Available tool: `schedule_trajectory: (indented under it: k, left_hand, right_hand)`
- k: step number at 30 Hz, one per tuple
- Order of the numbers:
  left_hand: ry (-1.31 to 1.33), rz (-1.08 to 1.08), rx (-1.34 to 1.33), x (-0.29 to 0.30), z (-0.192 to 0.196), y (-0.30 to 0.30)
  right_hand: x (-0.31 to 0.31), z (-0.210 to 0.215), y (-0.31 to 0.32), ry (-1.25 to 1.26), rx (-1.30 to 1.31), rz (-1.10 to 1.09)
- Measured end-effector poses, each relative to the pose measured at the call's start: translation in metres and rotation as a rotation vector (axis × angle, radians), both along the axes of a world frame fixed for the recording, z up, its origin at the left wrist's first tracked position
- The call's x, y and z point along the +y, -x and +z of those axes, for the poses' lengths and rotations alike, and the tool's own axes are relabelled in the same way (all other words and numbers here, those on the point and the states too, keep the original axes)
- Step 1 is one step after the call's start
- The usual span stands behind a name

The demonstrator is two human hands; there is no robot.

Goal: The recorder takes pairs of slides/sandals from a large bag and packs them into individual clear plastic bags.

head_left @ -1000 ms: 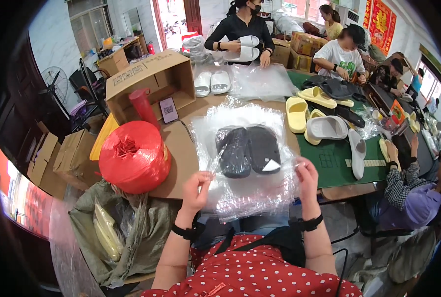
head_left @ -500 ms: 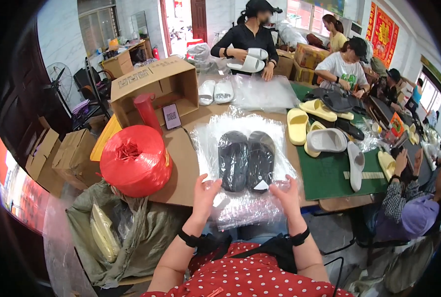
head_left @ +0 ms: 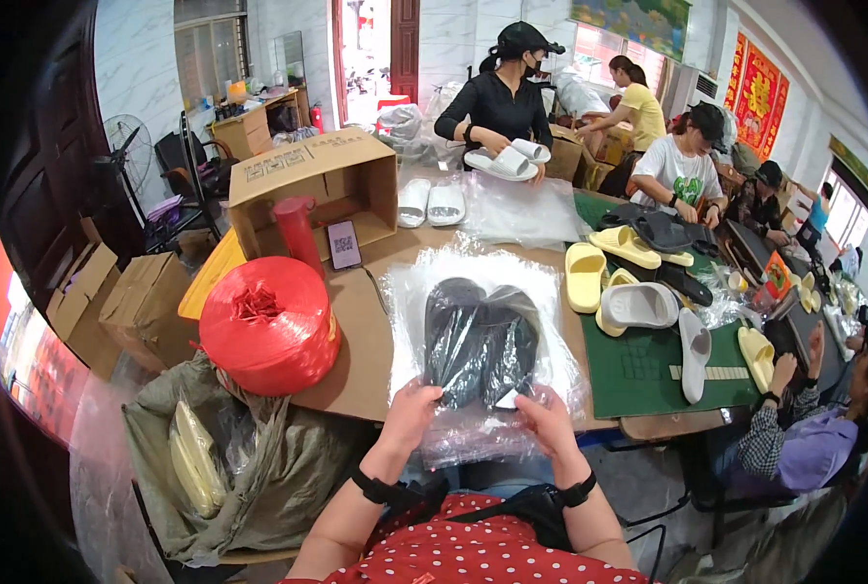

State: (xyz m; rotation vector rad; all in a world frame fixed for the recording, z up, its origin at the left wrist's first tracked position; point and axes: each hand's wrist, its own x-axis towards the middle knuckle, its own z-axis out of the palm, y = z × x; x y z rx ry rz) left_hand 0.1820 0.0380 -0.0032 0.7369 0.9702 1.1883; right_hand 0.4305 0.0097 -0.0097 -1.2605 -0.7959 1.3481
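A pair of black slide slippers (head_left: 480, 341) lies side by side under clear film, in a plastic bag (head_left: 468, 438) on top of a stack of similar bags. My left hand (head_left: 412, 417) is closed on the bag's near left part, its thumb at the heel of the left slipper. On the other side my right hand (head_left: 549, 420) pinches the bag near a small white tag (head_left: 508, 399) by the right slipper's heel.
Left of the bags sits a big roll of red plastic twine (head_left: 268, 326), near an open carton (head_left: 312, 185), a red cylinder (head_left: 299, 234) and a phone (head_left: 343, 243). Yellow slides (head_left: 585, 277) and grey slides (head_left: 638, 307) cover a green mat (head_left: 628, 375) at right. Co-workers stand or sit around.
My hands have shifted inward and closer to the slipper heels, now gripping the film. The slippers sit slightly lower in view, more covered by glare. The person opposite has tilted the grey slides.
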Motion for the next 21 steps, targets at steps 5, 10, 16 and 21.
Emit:
schedule_trajectory:
  k: [5, 10, 16, 21]
  left_hand:
    - [-0.132, -0.084, -0.334, -0.024, 0.014, -0.005]
    - [-0.191, -0.174, -0.09, -0.049, 0.028, -0.008]
    - [-0.286, 0.152, -0.143, -0.069, 0.039, 0.031]
    - [-0.538, 0.728, 0.521, -0.092, 0.09, 0.16]
  right_hand:
    - [-0.008, 0.009, 0.019, -0.266, 0.027, -0.079]
    - [-0.018, 0.005, 0.044, -0.491, -0.465, 0.091]
    - [-0.04, 0.03, 0.044, -0.512, -0.606, 0.48]
    - [-0.029, 0.033, 0.039, -0.473, -0.533, 0.417]
